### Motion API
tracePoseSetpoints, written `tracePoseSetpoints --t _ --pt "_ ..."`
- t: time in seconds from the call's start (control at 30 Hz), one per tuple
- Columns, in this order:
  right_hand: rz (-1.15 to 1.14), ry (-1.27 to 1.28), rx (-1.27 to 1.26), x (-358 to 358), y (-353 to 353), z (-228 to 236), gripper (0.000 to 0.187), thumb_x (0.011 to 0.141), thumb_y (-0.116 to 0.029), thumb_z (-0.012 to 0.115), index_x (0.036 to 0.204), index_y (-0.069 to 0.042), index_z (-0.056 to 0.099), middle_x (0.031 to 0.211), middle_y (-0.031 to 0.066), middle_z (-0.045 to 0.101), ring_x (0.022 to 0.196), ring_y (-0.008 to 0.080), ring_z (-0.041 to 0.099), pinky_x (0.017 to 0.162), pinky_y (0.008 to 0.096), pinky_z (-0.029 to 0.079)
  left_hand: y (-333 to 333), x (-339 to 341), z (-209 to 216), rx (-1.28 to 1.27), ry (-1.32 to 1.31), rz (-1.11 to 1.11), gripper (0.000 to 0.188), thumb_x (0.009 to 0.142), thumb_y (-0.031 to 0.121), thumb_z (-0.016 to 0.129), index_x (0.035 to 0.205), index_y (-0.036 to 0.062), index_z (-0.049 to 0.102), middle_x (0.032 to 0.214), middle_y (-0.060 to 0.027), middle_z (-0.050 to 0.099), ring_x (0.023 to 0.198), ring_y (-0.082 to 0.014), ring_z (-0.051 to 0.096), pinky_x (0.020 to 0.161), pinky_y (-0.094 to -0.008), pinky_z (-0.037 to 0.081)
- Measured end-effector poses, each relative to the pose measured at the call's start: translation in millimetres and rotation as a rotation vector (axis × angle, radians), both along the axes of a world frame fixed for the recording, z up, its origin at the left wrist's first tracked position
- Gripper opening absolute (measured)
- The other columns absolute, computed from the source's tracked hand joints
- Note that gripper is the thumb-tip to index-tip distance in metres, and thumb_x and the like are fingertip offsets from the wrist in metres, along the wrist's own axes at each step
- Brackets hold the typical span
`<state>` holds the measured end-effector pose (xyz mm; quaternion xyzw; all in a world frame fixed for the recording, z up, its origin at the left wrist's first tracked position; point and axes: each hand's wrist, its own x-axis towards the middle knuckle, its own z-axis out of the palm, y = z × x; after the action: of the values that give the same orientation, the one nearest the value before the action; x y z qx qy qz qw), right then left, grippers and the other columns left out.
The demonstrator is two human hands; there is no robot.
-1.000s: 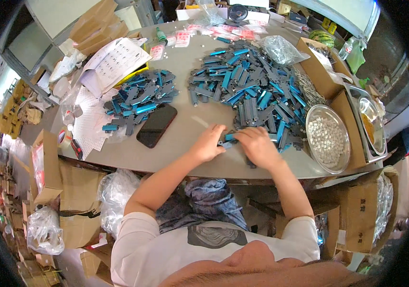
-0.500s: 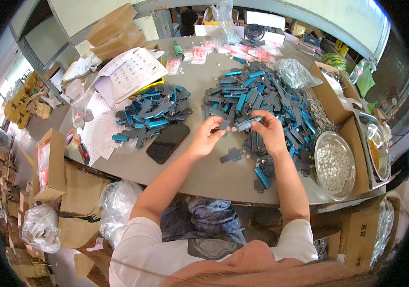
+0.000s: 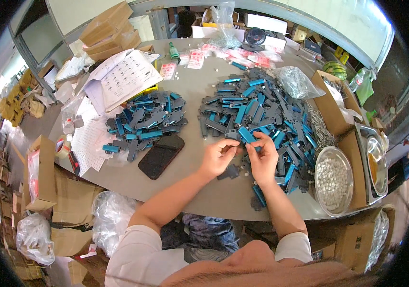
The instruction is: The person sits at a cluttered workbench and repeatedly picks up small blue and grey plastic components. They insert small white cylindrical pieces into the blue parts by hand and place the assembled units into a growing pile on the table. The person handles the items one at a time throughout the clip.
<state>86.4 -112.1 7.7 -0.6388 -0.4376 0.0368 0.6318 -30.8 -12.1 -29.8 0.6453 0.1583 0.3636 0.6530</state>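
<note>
Above the near side of a large heap of blue and dark-grey metal pieces (image 3: 281,105), my right hand (image 3: 263,160) pinches one blue-and-grey metal piece (image 3: 246,135), held upright and tilted. Close beside it, my left hand (image 3: 216,160) has thumb and forefinger pressed together at the lower end of that piece; whatever lies between those fingertips is too small to make out. A flat dark-grey piece (image 3: 228,172) rests on the table just below my hands. One more blue piece (image 3: 259,195) lies near my right wrist.
A smaller heap of like pieces (image 3: 147,119) and a dark phone (image 3: 159,160) are at left, by printed sheets (image 3: 130,79). On the right stand a metal bowl (image 3: 317,193) of small white pieces and an open cardboard box (image 3: 328,98). A small fan (image 3: 255,36) stands at the back.
My hands have come closer together and lower. The blue-and-grey piece has turned from nearly level to upright. The whole view has shifted slightly.
</note>
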Motion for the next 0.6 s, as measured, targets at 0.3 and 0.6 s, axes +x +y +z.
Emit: tracePoseSetpoints --t 0.3,0.6 --pt "-0.087 -0.378 0.037 -14 3 3 0.022 0.070 -0.001 0.076 0.087 -0.003 0.061 0.088 0.0134 0.064 0.077 0.0285 0.065 0.064 0.0345 0.052 1 3 -7 -0.049 -0.102 -0.095 0.049 0.086 -0.013 0.045 0.131 0.0043 0.038 0.115 -0.0092 0.058 0.104 -0.0151 0.059 0.087 -0.0272 0.046" --pt "-0.081 -0.459 -0.080 -17 2 -1 0.033 0.069 -0.001 0.076 0.100 -0.004 0.065 0.082 0.0107 0.062 0.069 0.0237 0.062 0.062 0.0314 0.051 -7 3 11 -0.210 -0.278 -0.140 0.055 0.089 -0.011 0.039 0.141 0.0051 0.028 0.131 -0.0136 0.052 0.119 -0.0215 0.051 0.102 -0.0340 0.039"
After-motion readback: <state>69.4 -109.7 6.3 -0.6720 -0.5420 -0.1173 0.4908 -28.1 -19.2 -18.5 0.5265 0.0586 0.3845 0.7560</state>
